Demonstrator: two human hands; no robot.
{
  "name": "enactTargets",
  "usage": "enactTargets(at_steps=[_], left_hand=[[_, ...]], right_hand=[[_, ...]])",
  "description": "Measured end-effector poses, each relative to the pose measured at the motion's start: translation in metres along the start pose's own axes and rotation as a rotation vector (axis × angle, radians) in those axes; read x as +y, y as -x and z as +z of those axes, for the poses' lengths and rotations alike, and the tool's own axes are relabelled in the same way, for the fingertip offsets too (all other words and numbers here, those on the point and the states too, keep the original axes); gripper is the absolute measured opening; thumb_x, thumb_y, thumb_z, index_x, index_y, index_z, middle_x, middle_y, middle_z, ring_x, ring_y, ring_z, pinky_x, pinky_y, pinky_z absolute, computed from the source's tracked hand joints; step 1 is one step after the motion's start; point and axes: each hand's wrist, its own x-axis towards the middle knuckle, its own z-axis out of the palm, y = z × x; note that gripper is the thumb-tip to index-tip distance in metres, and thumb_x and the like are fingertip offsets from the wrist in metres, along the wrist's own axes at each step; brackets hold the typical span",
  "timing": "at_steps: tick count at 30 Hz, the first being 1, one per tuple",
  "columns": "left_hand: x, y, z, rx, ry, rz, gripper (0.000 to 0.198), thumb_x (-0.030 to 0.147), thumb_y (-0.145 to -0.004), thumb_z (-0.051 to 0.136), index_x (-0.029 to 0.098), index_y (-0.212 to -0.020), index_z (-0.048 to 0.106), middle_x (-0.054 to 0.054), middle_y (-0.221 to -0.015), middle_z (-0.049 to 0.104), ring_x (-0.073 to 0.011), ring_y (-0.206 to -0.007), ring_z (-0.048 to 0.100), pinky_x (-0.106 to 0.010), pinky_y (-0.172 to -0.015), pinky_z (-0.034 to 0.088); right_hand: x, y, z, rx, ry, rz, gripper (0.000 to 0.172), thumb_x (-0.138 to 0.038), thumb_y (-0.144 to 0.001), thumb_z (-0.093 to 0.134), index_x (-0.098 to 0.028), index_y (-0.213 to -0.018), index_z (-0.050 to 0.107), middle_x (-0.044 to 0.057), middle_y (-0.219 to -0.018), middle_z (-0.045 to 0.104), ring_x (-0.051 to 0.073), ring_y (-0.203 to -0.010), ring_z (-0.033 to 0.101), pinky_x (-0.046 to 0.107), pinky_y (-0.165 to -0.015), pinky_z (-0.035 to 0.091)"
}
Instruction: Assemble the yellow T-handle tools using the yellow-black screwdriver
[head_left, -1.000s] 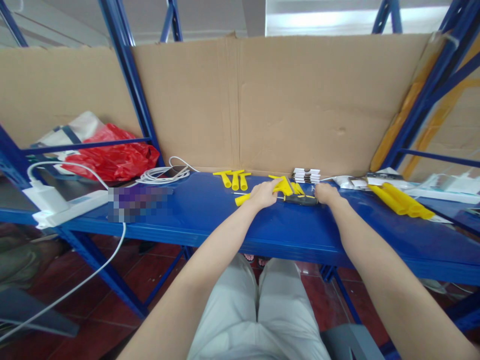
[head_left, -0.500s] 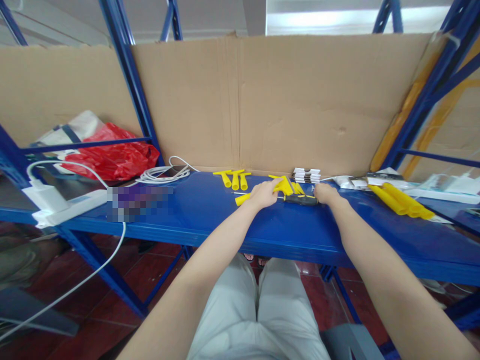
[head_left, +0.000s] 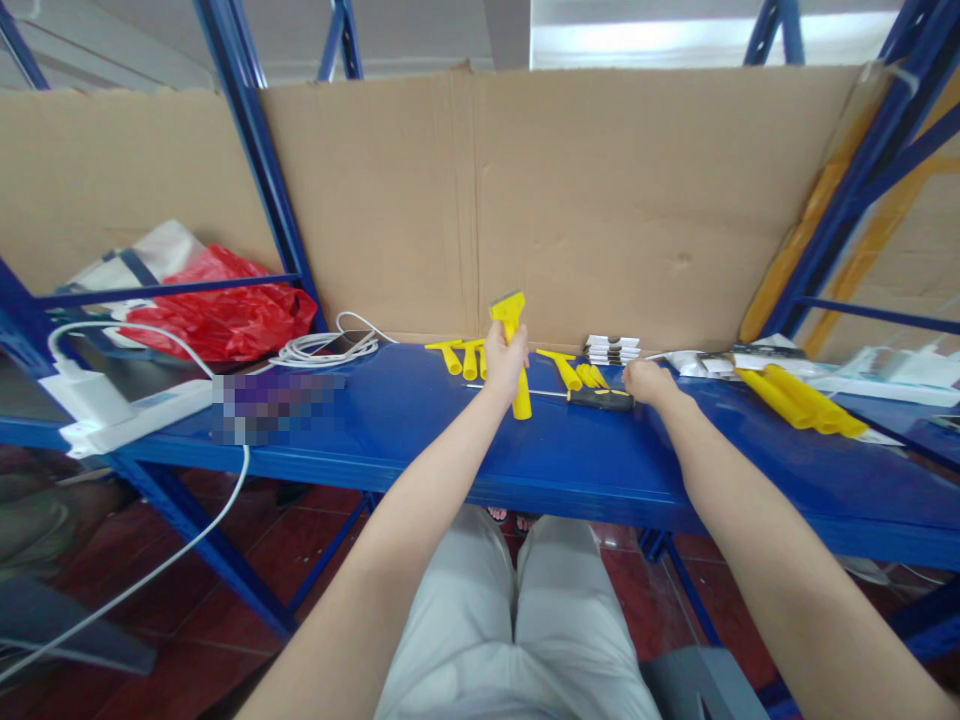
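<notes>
My left hand [head_left: 508, 362] is wrapped round the handle of a yellow scraper [head_left: 509, 307], its wide head pointing up and away. Beside the end of the black and yellow screwdriver [head_left: 600, 399], my right hand [head_left: 646, 382] is closed on the shelf; what its fingers hold, if anything, is hidden. The screwdriver lies flat, its shaft pointing left behind the scraper handle. Between my hands lie another yellow scraper [head_left: 566, 371] and several small yellow parts [head_left: 592, 377]. More yellow scrapers [head_left: 452, 358] stand left of my left hand, one partly covered by it.
White boxes [head_left: 612, 349] are stacked by the cardboard backing [head_left: 600, 200]. Yellow tubular handles [head_left: 799, 400] and white packets [head_left: 765, 358] lie at right on the blue shelf [head_left: 420, 430]. At left are a coiled white cable [head_left: 322, 348], a power strip [head_left: 154, 415] and a red bag [head_left: 225, 305].
My left hand has moved slightly left and raised the scraper, turning it so its head points up. My right hand has hardly moved; the screwdriver stays in place.
</notes>
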Motion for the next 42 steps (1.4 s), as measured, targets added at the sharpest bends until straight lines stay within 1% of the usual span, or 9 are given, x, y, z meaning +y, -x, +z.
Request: enactTargets(at_steps=[3, 5, 10, 15, 19, 23, 28, 34, 42], left_hand=[[0.005, -0.003, -0.006, 0.149, 0.266, -0.127, 0.012, 0.012, -0.091, 0.045, 0.023, -0.095, 0.047, 0.010, -0.058, 0.042, -0.0040, -0.041, 0.040, -0.013, -0.046, 0.036], [0.007, -0.003, -0.010, 0.155, 0.393, -0.241, 0.016, 0.007, -0.088, 0.042, 0.021, -0.082, 0.041, 0.011, -0.055, 0.035, -0.0033, -0.038, 0.032, -0.013, -0.042, 0.030], [0.004, -0.001, -0.011, -0.107, 0.411, -0.532, 0.022, 0.003, -0.085, 0.039, 0.019, -0.071, 0.040, 0.008, -0.051, 0.037, -0.0039, -0.036, 0.029, -0.014, -0.038, 0.027], [-0.002, 0.003, -0.006, -0.387, 0.337, -0.650, 0.020, 0.003, -0.084, 0.041, 0.019, -0.070, 0.041, 0.007, -0.050, 0.037, -0.0049, -0.036, 0.030, -0.014, -0.036, 0.029], [-0.002, 0.007, -0.002, -0.486, 0.281, -0.676, 0.021, 0.005, -0.086, 0.039, 0.018, -0.071, 0.042, 0.007, -0.051, 0.038, -0.0042, -0.035, 0.030, -0.014, -0.035, 0.029], [0.001, 0.009, -0.001, -0.536, 0.275, -0.648, 0.020, 0.004, -0.088, 0.037, 0.017, -0.073, 0.045, 0.007, -0.051, 0.038, -0.0037, -0.034, 0.030, -0.014, -0.036, 0.029], [0.000, 0.009, -0.001, -0.551, 0.276, -0.616, 0.020, 0.004, -0.087, 0.037, 0.016, -0.073, 0.046, 0.007, -0.050, 0.039, -0.0040, -0.034, 0.031, -0.014, -0.035, 0.028], [-0.002, 0.008, 0.000, -0.543, 0.245, -0.605, 0.018, 0.004, -0.086, 0.039, 0.017, -0.075, 0.046, 0.007, -0.049, 0.040, -0.0039, -0.032, 0.031, -0.015, -0.035, 0.028], [-0.002, 0.010, 0.001, -0.532, 0.196, -0.575, 0.019, 0.003, -0.087, 0.039, 0.017, -0.076, 0.045, 0.008, -0.047, 0.042, -0.0031, -0.031, 0.031, -0.015, -0.036, 0.029]], right_hand=[[0.000, 0.002, -0.001, 0.017, -0.025, -0.001, 0.035, -0.013, -0.089, 0.042, -0.007, -0.115, 0.065, 0.023, -0.120, 0.064, 0.031, -0.119, 0.058, 0.038, -0.095, 0.045], [0.001, 0.001, -0.001, 0.043, -0.046, 0.010, 0.034, -0.012, -0.089, 0.042, -0.008, -0.112, 0.066, 0.022, -0.119, 0.065, 0.030, -0.118, 0.059, 0.037, -0.095, 0.045], [0.000, -0.006, 0.000, 0.170, -0.244, -0.020, 0.027, -0.013, -0.086, 0.047, -0.012, -0.098, 0.071, 0.016, -0.112, 0.069, 0.025, -0.110, 0.062, 0.029, -0.091, 0.046], [-0.020, -0.005, -0.007, 0.308, -0.624, -0.147, 0.021, -0.016, -0.083, 0.050, -0.013, -0.088, 0.071, 0.011, -0.101, 0.072, 0.021, -0.098, 0.065, 0.030, -0.091, 0.046], [-0.042, 0.003, -0.013, 0.348, -0.865, -0.207, 0.018, -0.018, -0.081, 0.052, -0.016, -0.081, 0.070, 0.007, -0.095, 0.073, 0.021, -0.097, 0.065, 0.033, -0.094, 0.046], [-0.055, 0.009, -0.015, 0.323, -0.944, -0.252, 0.014, -0.019, -0.079, 0.055, -0.016, -0.076, 0.068, 0.007, -0.095, 0.072, 0.021, -0.097, 0.064, 0.033, -0.095, 0.044], [-0.054, 0.008, -0.013, 0.312, -0.982, -0.240, 0.012, -0.021, -0.077, 0.057, -0.016, -0.073, 0.067, 0.005, -0.092, 0.072, 0.020, -0.094, 0.064, 0.034, -0.094, 0.044], [-0.051, 0.000, -0.006, 0.342, -1.035, -0.322, 0.014, -0.030, -0.072, 0.064, -0.018, -0.066, 0.066, 0.005, -0.084, 0.071, 0.022, -0.088, 0.064, 0.037, -0.090, 0.046], [-0.054, 0.004, -0.007, 0.321, -1.050, -0.298, 0.011, -0.026, -0.071, 0.063, -0.019, -0.063, 0.065, 0.005, -0.080, 0.070, 0.022, -0.085, 0.063, 0.037, -0.087, 0.047]])
